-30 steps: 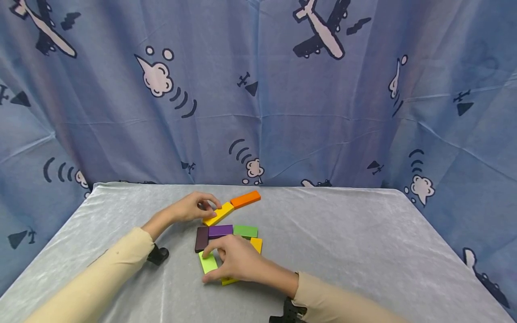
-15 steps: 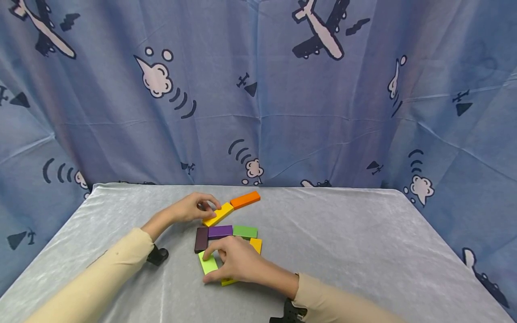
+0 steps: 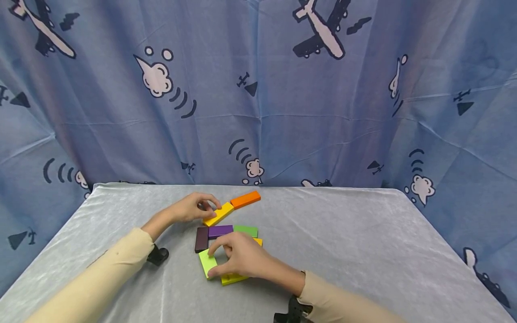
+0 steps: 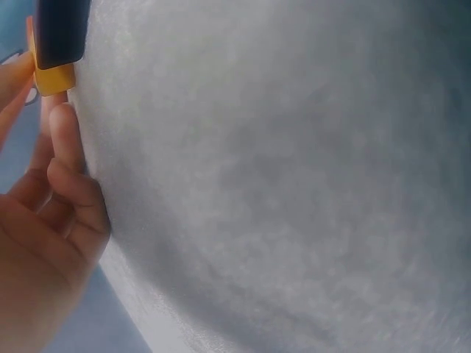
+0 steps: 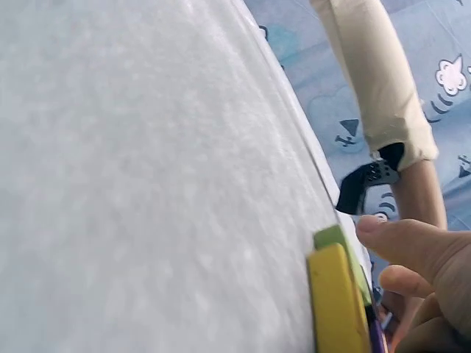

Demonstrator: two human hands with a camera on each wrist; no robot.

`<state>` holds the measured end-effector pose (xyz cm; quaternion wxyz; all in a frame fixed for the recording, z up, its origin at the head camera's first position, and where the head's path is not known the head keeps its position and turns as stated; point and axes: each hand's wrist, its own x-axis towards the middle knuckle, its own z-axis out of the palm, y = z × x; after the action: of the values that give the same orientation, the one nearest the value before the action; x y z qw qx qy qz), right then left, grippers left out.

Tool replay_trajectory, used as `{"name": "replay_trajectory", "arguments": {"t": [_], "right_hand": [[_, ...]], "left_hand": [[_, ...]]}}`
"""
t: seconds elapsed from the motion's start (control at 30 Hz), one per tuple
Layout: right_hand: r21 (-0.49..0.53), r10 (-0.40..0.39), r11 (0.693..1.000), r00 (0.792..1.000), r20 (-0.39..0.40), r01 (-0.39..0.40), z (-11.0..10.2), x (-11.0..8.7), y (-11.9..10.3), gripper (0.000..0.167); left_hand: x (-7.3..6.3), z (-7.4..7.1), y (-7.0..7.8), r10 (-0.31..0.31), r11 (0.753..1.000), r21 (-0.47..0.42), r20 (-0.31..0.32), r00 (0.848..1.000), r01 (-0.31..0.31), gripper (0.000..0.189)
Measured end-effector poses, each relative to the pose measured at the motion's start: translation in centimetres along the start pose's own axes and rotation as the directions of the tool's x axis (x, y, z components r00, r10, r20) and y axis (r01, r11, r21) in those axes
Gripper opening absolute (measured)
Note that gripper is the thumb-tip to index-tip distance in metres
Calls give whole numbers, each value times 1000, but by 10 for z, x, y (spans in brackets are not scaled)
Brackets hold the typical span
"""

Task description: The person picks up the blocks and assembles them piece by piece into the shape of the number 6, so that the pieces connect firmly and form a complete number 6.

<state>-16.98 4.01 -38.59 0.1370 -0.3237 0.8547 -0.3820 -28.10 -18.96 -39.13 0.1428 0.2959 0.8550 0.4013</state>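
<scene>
In the head view, my left hand pinches a yellow block lying on the table; its end also shows between the fingers in the left wrist view. My right hand hovers at a lime block, thumb and index finger spread over its right side. The right wrist view shows the thumb apart from the end of the lime block. A dark block, a purple block and a green block adjoin behind. Another yellow block and a yellow-orange one are partly hidden by the right hand.
An orange block meets the far end of the held yellow block. A pale cloth covers the table. Behind its back edge hangs a blue curtain printed with planes.
My right hand has shifted slightly right, its thumb and index finger coming off the ends of the lime block. The left hand and its yellow block have stayed in place.
</scene>
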Motion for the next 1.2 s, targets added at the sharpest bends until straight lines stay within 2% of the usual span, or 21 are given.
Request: {"name": "replay_trajectory", "arguments": {"t": [0.1,0.3,0.63,0.93,1.1,1.2], "right_hand": [[37,11,999,1000,-2,-11,-9,-6,4,26],[59,1,998,1000,18,-2,-23,-21,15,23],[28,44,999,997,67,-46,-26,-33,20,24],[48,12,999,998,62,-15,-34,-39,27,27],[113,-14,994,999,38,9,-43,-47,37,27],[147,-57,987,998,-3,56,-53,-56,48,26]], "left_hand": [[1,0,0,8,1000,4,-2,1000,-8,20],[1,-1,1,-15,1000,8,-4,1000,15,19],[2,0,0,-23,1000,9,-8,1000,23,20],[2,0,2,-27,1000,10,-9,1000,27,20],[2,1,2,-39,999,10,-13,999,39,20],[0,2,3,-29,999,23,-33,999,29,23]]}}
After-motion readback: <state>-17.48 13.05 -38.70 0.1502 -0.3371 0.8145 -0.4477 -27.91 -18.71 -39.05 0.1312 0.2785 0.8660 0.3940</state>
